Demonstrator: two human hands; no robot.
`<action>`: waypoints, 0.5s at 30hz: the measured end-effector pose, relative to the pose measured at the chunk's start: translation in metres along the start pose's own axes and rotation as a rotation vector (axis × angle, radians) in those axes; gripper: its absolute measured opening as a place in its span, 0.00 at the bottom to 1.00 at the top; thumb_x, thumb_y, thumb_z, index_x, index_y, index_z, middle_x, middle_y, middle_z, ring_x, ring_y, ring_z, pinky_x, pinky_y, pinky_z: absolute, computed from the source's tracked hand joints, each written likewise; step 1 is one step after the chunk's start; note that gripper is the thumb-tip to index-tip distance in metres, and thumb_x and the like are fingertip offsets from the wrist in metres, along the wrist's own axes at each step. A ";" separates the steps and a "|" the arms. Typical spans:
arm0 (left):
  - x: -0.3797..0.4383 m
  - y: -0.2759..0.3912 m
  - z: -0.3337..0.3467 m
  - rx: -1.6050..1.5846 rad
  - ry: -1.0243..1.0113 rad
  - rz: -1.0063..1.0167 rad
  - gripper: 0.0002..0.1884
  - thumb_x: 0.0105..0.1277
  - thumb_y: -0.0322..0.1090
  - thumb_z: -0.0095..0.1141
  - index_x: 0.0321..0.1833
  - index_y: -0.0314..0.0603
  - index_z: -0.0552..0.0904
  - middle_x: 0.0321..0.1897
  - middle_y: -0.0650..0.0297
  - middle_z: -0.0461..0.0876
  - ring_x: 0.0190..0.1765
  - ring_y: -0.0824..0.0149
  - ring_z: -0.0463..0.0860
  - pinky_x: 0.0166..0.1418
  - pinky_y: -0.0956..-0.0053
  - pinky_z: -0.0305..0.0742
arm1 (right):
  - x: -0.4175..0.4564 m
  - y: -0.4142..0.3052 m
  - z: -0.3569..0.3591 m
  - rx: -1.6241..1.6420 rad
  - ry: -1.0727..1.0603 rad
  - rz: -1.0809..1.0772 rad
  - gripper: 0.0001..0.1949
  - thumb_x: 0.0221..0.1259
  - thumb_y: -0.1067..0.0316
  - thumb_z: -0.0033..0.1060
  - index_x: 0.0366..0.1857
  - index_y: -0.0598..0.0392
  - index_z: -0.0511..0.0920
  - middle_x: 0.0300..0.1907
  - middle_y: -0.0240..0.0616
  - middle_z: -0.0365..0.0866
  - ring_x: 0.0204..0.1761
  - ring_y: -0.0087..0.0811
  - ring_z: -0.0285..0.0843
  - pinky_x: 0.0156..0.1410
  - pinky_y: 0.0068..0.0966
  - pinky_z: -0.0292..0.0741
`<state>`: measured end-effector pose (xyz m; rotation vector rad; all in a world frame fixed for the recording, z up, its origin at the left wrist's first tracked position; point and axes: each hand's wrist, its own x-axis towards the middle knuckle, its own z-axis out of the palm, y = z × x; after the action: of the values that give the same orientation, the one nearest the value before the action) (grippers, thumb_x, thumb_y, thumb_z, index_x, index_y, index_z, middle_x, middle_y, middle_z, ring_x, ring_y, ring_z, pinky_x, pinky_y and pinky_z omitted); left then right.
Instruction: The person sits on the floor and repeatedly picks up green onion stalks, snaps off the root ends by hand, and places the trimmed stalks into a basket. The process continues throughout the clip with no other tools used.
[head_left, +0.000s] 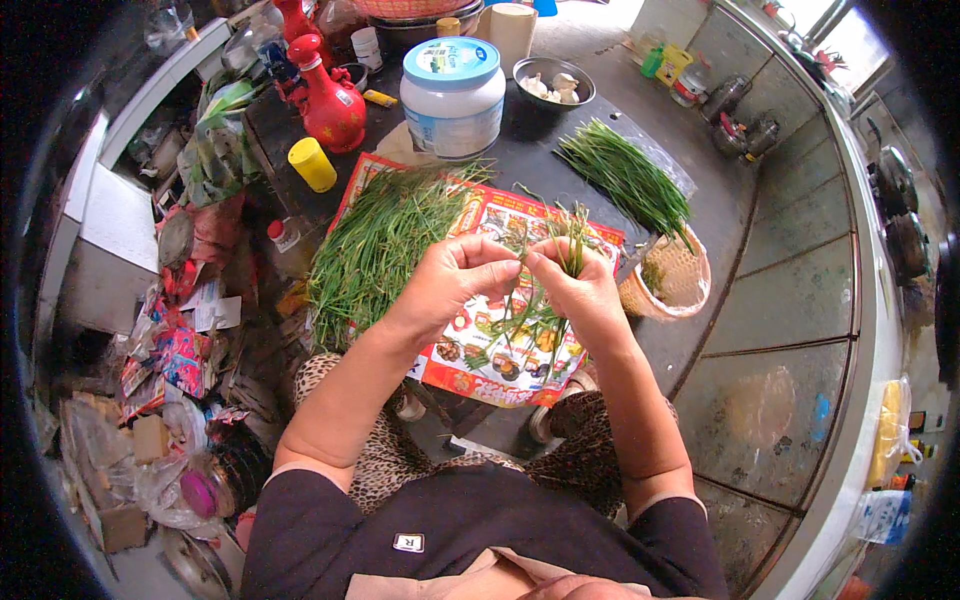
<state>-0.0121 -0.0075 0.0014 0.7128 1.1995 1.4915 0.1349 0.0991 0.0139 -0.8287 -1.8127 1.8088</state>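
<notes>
My right hand (581, 281) is closed around a small bunch of thin green stalks (576, 259), some hanging below the fingers. Beside it, my left hand (469, 274) pinches thumb and fingertip together at a thin stalk, close to the right thumb. Both hands are above a printed red and white sheet (480, 379). A large loose heap of thin green leaves (382, 247), perhaps garlic chives, covers the left part of the sheet. A neater green bundle (626, 176) lies on the dark table at the upper right.
Behind the sheet stand a blue-lidded plastic tub (453, 105), a metal bowl with garlic bulbs (555, 97), a red vase-shaped bottle (330, 109) and a yellow canister (312, 165). A lined wastebasket (686, 281) stands at right. Bags and clutter (180, 352) fill the left side.
</notes>
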 end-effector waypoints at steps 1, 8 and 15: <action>0.000 0.001 0.000 0.010 0.009 -0.012 0.09 0.62 0.32 0.62 0.41 0.34 0.81 0.31 0.66 0.81 0.31 0.77 0.77 0.37 0.81 0.73 | 0.000 0.001 -0.001 -0.040 0.014 -0.036 0.07 0.61 0.65 0.62 0.32 0.58 0.80 0.24 0.22 0.74 0.26 0.13 0.67 0.29 0.15 0.64; 0.001 -0.005 -0.005 -0.049 -0.030 -0.101 0.06 0.63 0.30 0.59 0.40 0.36 0.80 0.34 0.65 0.82 0.36 0.74 0.81 0.44 0.77 0.79 | 0.006 -0.004 -0.019 -0.098 0.095 -0.076 0.07 0.61 0.65 0.62 0.33 0.58 0.80 0.23 0.21 0.74 0.24 0.12 0.65 0.28 0.14 0.63; -0.001 -0.005 -0.006 -0.070 -0.027 -0.105 0.06 0.64 0.31 0.59 0.40 0.37 0.80 0.33 0.66 0.82 0.35 0.75 0.81 0.43 0.79 0.78 | -0.001 -0.002 -0.009 -0.167 -0.092 -0.102 0.10 0.58 0.66 0.67 0.39 0.60 0.82 0.33 0.33 0.85 0.36 0.17 0.77 0.42 0.19 0.75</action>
<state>-0.0155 -0.0104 -0.0055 0.6118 1.1420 1.4252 0.1414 0.1053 0.0159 -0.7090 -2.0480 1.6749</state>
